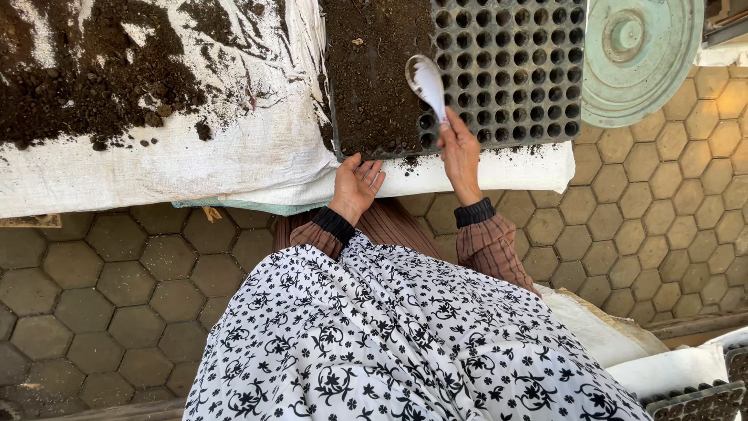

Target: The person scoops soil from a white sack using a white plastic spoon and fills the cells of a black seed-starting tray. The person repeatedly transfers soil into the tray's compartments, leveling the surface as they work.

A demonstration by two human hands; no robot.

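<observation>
A black seedling tray (514, 70) with many small round cells lies on a white sack. Its left part (366, 70) is covered with dark soil, and the cells on the right show as open holes. My right hand (460, 152) grips the handle of a white spoon (427, 82), whose bowl hovers over the tray at the border between soil and bare cells. My left hand (354, 185) rests at the tray's near edge, fingers slightly spread, holding nothing.
A pile of dark soil (86, 70) lies on the white sack (195, 164) to the left. A round pale green lid (639, 54) sits at the upper right. Hexagonal paving (101, 288) surrounds the sack. More trays (693, 401) show at the lower right.
</observation>
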